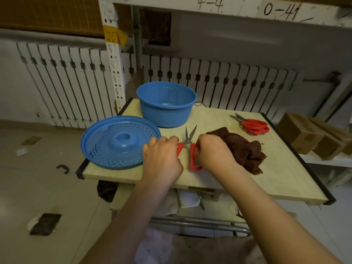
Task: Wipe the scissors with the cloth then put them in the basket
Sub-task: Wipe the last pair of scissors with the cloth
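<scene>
table (pixel 219 180) of pale wood; white radiators (pixel 62 80) behind it.

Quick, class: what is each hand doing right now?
Left hand: grips one red handle of the scissors.
Right hand: grips the other handle.

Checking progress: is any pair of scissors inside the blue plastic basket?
No, the blue plastic basket holds nothing visible.

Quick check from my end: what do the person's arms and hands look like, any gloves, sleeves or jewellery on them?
Both hands, left and right, are bare: no gloves, and no rings or watch visible. Both forearms are uncovered as far as the bottom of the picture, with no sleeve cuff in view. No bandages, markings or straps show on either arm.
</scene>
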The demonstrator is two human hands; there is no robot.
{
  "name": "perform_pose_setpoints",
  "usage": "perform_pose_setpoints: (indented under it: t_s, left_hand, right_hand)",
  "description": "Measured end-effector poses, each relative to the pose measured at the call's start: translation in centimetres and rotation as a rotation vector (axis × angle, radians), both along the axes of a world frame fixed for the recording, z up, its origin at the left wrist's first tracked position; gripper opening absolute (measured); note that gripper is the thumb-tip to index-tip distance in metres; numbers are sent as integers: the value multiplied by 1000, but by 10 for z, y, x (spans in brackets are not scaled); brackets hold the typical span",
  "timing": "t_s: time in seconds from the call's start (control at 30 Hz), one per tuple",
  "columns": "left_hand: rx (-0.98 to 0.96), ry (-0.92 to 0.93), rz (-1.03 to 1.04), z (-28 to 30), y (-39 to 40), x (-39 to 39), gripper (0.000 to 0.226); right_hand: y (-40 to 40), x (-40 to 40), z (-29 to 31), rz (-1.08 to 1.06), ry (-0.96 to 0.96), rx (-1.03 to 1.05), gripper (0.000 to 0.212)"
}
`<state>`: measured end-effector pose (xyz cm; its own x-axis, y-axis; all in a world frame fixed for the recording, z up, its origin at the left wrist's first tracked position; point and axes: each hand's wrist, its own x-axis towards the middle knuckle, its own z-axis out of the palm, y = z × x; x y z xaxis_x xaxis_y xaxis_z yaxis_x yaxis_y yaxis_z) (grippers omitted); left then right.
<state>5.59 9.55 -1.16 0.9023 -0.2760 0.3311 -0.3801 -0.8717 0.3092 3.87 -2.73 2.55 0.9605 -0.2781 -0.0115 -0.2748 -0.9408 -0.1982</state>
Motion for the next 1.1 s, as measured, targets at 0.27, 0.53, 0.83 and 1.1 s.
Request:
perform_pose_setpoints:
  t_s: [0.27, 0.53, 0.83, 1.1]
  left_hand:
    - [-704, -43, 24, 29, -19, 4, 39]
    - [-1536, 449, -79, 54, -68, -1, 21]
    - [-1582, 805, -55, 67, -122, -17, 25]
    - [-1426, 808, -223, 79, -124, -12, 19]
  right_hand:
    - [-44, -24, 20, -88, -405, 432, 16]
    - [-79, -47, 20, -140, -683, 661, 14]
    - [-99, -56, 12, -211, -787, 1042, 12]
    - [-96, -49, 10, -108, -770, 1083, 14]
